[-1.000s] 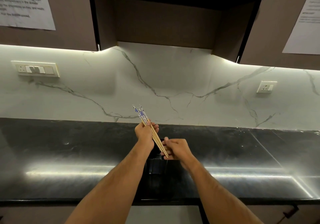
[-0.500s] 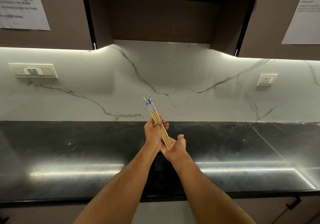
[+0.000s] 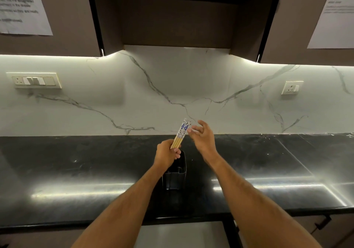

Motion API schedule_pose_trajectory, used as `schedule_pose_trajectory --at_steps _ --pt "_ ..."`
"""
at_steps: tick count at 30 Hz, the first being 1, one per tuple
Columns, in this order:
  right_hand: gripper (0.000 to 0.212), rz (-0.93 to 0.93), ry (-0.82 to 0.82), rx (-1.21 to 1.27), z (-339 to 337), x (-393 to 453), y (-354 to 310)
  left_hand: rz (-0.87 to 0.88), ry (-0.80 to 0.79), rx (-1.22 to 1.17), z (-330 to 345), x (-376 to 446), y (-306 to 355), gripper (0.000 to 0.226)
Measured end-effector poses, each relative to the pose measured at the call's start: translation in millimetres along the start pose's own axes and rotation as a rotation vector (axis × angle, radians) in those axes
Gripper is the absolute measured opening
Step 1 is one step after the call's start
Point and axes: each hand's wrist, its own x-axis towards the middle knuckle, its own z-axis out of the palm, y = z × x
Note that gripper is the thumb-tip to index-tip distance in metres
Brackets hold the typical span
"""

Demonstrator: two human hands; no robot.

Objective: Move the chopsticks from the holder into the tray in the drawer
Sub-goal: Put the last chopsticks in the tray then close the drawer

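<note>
Head cam: a bundle of wooden chopsticks with blue-and-white patterned tops (image 3: 181, 135) is being gripped tight in the left hand (image 3: 166, 154) above the black plastic holder (image 3: 175, 176), while the right hand (image 3: 202, 137) is being held spread and empty just beside the tips.

The lower ends of the chopsticks (image 3: 181, 134) are hidden inside the closed left hand (image 3: 166, 154); how many sticks it grips cannot be counted; that hand and its forearm cover the near left part of the black holder (image 3: 177, 173), and its inside is too dark to read; the printed sheets (image 3: 23, 6) taped on the upper cabinets are cut by the picture's edges and their text is too blurred to read; both forearms run off the bottom edge.
</note>
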Motion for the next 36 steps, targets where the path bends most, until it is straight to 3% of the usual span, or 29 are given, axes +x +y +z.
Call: schedule_pose_trajectory --at_steps 7,15,27,36 --pt "0.053 -0.089 -0.099 -0.105 -15 9 -2 0.008 -0.151 0.064 2 -10 -5 0.021" --pt "0.043 -0.113 -0.053 -0.012 -15 0 10 0.028 -0.231 0.070 0 -10 -9 0.020" --pt "0.045 -0.140 -0.006 -0.097 -13 -2 8 0.016 -0.268 0.089 0 -18 -4 0.019" --pt "0.032 0.066 0.069 0.110 -34 -2 25 -0.001 -0.393 0.150 -11 -24 -12 0.015"
